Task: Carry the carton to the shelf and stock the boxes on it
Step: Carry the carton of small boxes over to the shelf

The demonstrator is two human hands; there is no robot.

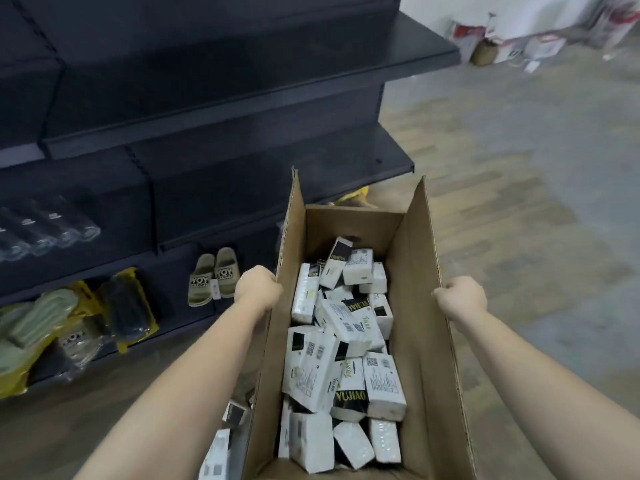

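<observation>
Dark shelving (221, 109) stands to the left over a wooden floor (519, 202). The open carton (415, 306), full of white boxes (343, 358), hangs between both arms. The left hand (258, 287) clenches its left flap edge, the right hand (460, 297) its right edge, arms outstretched.
</observation>
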